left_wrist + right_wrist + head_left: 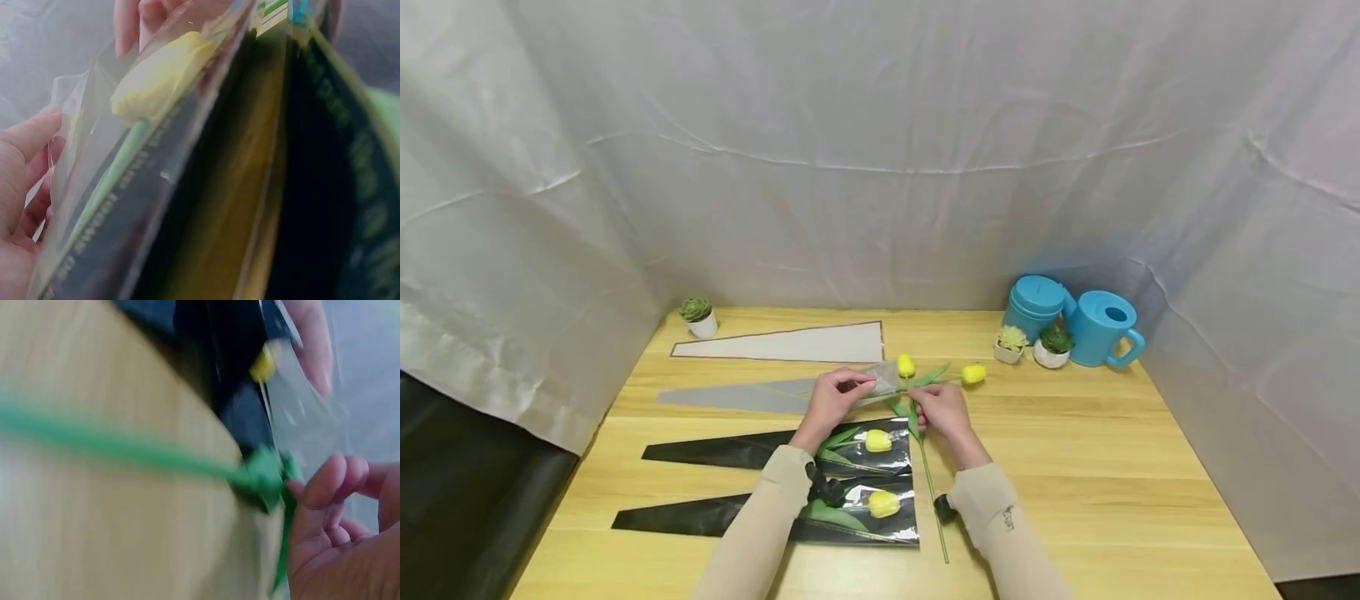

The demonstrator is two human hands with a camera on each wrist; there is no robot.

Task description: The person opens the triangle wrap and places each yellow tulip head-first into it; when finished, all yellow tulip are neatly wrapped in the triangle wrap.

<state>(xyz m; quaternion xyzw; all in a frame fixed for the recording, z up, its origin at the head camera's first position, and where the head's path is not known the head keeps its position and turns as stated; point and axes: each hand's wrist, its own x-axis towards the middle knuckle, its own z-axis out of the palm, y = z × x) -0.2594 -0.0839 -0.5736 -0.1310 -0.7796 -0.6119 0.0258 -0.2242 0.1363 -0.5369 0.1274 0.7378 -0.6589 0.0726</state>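
My left hand (838,396) pinches the clear mouth of a flower sleeve (730,395), whose translucent grey body lies to the left. The fingers of my right hand (943,408) pinch the green stem of a yellow tulip (973,373). Its bloom points right, and its stem runs left toward the sleeve mouth. A second yellow tulip (906,365) lies crosswise beneath, its long stem reaching toward the front edge. In the left wrist view, clear plastic (65,94) is between the left thumb and fingers. A blurred green stem (125,447) crosses the right wrist view.
Two black sleeves (700,446) with a yellow tulip in each lie under and beside the left forearm. Behind is a white sleeve with a dark border (790,343). Small potted succulents (1011,343), a blue canister (1033,307) and a blue watering can (1101,329) stand at the back.
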